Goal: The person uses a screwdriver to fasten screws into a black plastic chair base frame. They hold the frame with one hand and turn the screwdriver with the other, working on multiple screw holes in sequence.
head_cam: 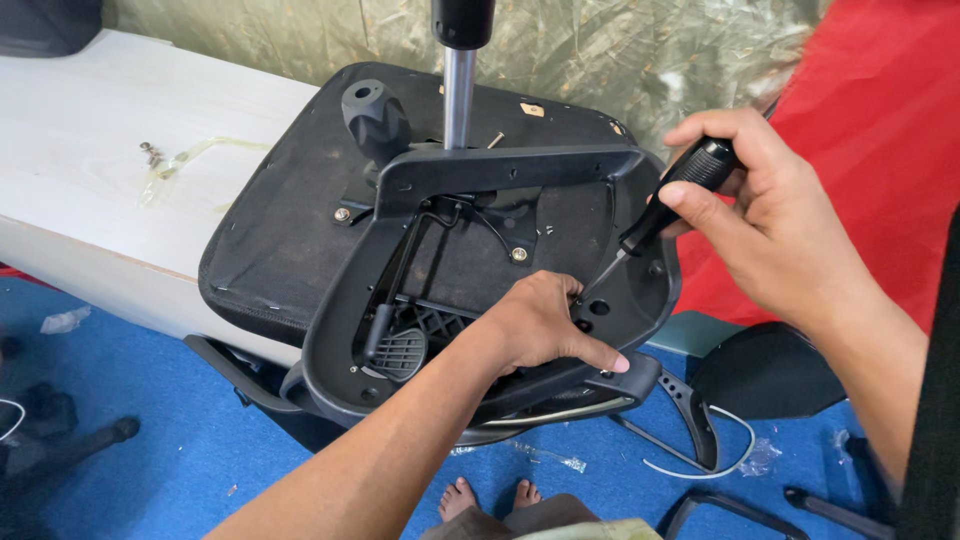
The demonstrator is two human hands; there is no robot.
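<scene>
- My right hand [775, 225] is wrapped shut around the black handle of a screwdriver [668, 200], whose tip angles down into a hole in the black plastic armrest frame [500, 165].
- My left hand [535, 325] presses flat on that frame just beside the tip, fingers spread, gripping nothing.
- I'd judge the shaft should stand straighter over the screw, with firm downward push, so the tip won't slip.
- The frame lies on the upturned office chair seat [275, 230], which rests on the white worktop [90, 150]; the gas lift column [459, 95] rises behind.
</scene>
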